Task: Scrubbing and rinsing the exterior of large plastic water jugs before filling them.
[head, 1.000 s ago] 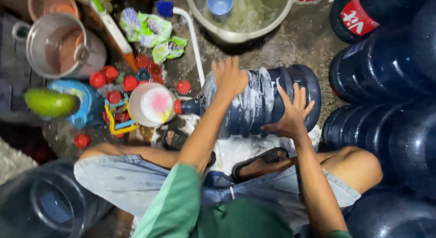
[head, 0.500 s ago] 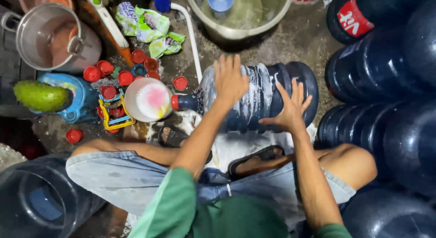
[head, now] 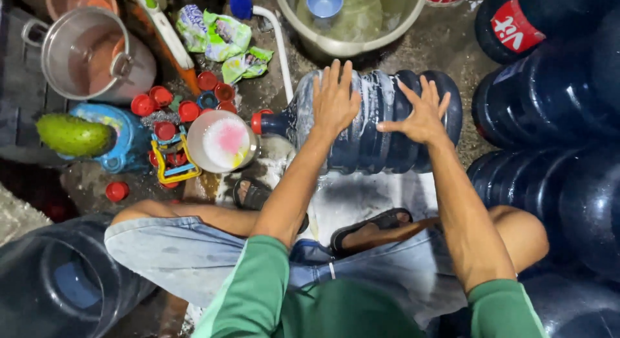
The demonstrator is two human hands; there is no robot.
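On the wet floor ahead of your knees, the jug (head: 381,118) lies on its side, soapy, red cap toward the bowl (head: 223,141). Your left hand (head: 334,100) and right hand (head: 420,112) press flat on it, fingers spread, gripping nothing. Suds make it slick; it could roll away into the basin (head: 352,44).

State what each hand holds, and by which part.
Neither hand grips anything. The left hand and right hand lie flat, fingers spread, on the upper side of the soapy blue jug lying on its side.
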